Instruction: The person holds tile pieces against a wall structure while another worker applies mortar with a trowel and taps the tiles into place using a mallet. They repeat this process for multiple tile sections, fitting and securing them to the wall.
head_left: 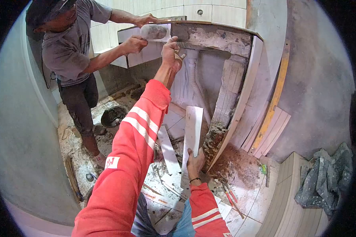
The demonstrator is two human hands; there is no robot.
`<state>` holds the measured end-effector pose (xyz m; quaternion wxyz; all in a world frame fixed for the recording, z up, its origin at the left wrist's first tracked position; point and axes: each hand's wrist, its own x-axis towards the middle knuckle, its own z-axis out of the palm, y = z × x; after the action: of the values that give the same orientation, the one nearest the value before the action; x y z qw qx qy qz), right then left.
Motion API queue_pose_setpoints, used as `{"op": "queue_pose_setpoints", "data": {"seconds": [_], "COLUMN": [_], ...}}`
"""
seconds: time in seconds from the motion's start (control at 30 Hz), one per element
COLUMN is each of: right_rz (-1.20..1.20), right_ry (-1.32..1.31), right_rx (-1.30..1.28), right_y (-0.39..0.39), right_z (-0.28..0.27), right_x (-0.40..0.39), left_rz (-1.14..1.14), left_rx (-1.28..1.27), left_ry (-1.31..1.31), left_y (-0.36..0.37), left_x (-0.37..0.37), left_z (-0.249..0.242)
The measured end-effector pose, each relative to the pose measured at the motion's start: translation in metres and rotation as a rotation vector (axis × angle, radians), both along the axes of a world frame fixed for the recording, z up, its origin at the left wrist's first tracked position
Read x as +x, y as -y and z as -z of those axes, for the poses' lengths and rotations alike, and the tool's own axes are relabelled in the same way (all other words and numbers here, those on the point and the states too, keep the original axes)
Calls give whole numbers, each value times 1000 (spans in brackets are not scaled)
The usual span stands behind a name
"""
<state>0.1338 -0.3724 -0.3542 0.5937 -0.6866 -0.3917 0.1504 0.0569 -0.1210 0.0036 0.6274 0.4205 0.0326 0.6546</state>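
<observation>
My left hand (172, 54) is raised to the front edge of the counter (217, 39), its fingers apart and at least one stretched upward, with nothing in its grip. Its fingertips are right by the edge of a white tile piece (168, 31) on the counter front. Lower down, my right hand (195, 162) grips a long white tile strip (193, 128) near its lower part, the strip standing almost upright. A co-worker's hand (135, 44) holds a rounded, grey-smeared pale object (154, 31) against the tile piece, while their other hand (146, 19) rests at the counter top.
Cut tile strips (169, 152) and rubble litter the floor between my legs and the counter. Red-handled pliers (229, 193) lie at right. A black bucket (114, 116) stands near the co-worker. A yellow level (280, 83) leans on the wall; crumpled dark plastic (324, 181) lies far right.
</observation>
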Motion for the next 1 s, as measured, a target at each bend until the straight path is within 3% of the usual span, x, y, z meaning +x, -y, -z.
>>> {"op": "queue_pose_setpoints", "data": {"seconds": [0.37,1.0], "right_rz": [57,38], "right_ry": [39,23], "right_rx": [8,42], "right_y": [-13,-8], "right_z": [23,13], "right_x": [2,0], "left_rz": [36,28], "left_rx": [7,57], "left_ry": [-30,-83], "left_y": [8,0], "left_x": [-1,-3], "left_z": [0,0]}}
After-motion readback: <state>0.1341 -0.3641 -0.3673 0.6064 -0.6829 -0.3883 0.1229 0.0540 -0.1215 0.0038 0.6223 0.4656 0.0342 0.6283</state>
